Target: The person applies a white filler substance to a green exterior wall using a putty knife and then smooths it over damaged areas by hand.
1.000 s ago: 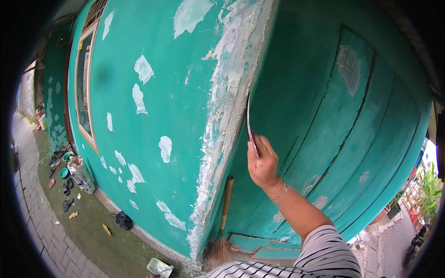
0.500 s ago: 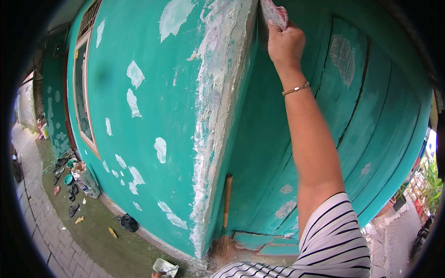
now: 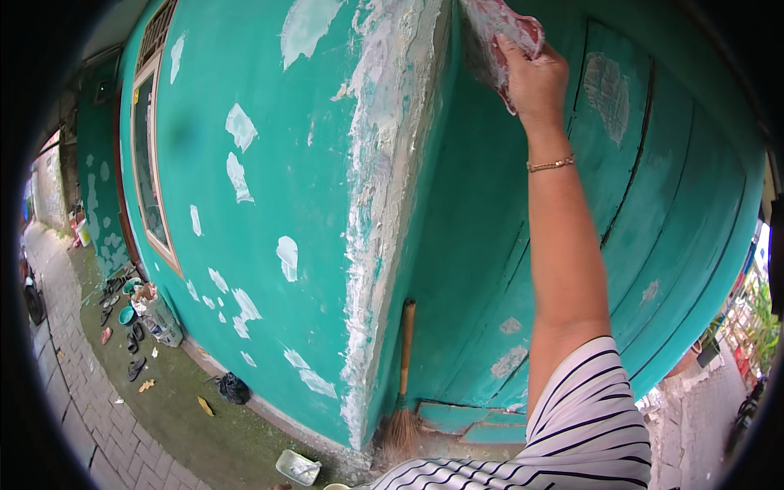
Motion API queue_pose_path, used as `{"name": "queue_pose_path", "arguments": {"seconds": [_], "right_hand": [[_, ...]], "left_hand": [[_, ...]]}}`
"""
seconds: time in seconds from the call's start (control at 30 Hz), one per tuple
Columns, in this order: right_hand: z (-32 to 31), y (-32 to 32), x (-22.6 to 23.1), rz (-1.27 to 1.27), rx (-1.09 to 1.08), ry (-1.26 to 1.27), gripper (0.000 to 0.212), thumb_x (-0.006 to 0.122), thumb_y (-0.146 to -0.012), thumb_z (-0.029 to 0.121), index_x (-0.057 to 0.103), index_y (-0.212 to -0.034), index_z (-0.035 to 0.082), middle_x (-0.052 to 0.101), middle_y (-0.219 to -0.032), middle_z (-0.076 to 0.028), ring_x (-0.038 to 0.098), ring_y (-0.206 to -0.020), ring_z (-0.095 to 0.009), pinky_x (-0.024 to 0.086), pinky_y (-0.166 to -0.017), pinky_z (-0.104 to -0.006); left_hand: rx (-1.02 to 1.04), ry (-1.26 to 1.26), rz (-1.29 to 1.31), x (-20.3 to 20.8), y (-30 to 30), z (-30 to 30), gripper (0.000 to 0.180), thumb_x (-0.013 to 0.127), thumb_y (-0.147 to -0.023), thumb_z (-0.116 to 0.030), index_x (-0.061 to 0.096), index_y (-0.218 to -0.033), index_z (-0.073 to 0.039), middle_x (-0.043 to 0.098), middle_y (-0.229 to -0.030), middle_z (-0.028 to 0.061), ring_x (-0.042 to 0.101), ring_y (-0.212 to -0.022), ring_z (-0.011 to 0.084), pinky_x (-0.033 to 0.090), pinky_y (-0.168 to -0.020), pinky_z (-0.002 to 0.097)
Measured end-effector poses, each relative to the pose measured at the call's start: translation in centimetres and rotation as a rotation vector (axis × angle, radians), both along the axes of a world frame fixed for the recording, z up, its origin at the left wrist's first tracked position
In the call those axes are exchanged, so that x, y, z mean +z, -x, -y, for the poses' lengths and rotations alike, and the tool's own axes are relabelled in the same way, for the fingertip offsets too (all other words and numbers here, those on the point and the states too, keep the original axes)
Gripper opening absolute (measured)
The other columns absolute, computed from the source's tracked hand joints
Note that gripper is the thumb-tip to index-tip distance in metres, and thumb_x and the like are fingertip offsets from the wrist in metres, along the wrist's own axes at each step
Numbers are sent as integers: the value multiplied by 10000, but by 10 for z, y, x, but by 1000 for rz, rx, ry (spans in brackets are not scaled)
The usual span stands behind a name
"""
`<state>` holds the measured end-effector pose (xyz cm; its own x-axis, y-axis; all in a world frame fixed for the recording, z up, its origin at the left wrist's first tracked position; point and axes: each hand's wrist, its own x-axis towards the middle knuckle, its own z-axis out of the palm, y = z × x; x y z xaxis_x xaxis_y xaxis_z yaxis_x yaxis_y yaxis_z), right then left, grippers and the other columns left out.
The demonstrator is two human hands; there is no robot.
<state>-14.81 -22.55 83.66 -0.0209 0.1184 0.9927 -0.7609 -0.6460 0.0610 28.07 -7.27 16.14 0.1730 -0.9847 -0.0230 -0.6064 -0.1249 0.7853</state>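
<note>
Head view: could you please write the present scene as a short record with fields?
Right hand: gripping a flat, red-edged spreader smeared with white
Left hand: barely visible at the lower edge; grip unclear
Wall corner: coated with rough whitish filler
Left wall face: green, with pale patches
Broom: upright beside the corner, bristles down
White tray: near the lower edge
Black bag: at the wall's foot

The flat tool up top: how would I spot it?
On the green wall, find the whitish corner. Right of its upper end, the right hand grips a flat, white-smeared tool. Its reddish edge stands out against the pale corner and green wall.
</note>
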Motion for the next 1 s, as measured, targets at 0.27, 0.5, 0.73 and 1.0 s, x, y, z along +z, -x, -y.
{"name": "queue_pose_path", "arguments": {"seconds": [0.27,0.5,0.73,1.0], "right_hand": [[-46,-30,-58,-296,-320,229,231,613,-816,-4,658,-1043,0,679,-883,-154,673,-784,-260,523,-705,-303],[-51,-81,31,-732,-805,427,234,577,-743,-37,657,-962,-14,660,-950,-195,639,-859,-314,506,-769,-339],[-26,-74,17,-905,-1025,289,286,540,-739,-15,636,-1007,-2,622,-1026,-188,608,-949,-306,465,-846,-389],[-57,-52,-158,-958,-954,-132,408,516,-778,41,618,-1173,23,570,-1249,-183,518,-1198,-360,381,-1021,-481]], "left_hand": [[15,126,-33,-66,-6,14,337,762,-684,-195,648,-966,-50,562,-946,192,544,-857,360,441,-761,419],[42,5,10,-60,-11,-8,337,789,-666,-188,661,-944,-48,573,-929,171,552,-825,313,456,-754,393],[59,39,-46,-83,0,20,274,789,-591,-120,634,-787,-8,545,-867,189,566,-805,369,468,-772,429],[97,-26,-193,-72,-17,12,283,789,-575,-76,630,-799,-6,548,-910,191,596,-812,361,513,-754,419]]}}
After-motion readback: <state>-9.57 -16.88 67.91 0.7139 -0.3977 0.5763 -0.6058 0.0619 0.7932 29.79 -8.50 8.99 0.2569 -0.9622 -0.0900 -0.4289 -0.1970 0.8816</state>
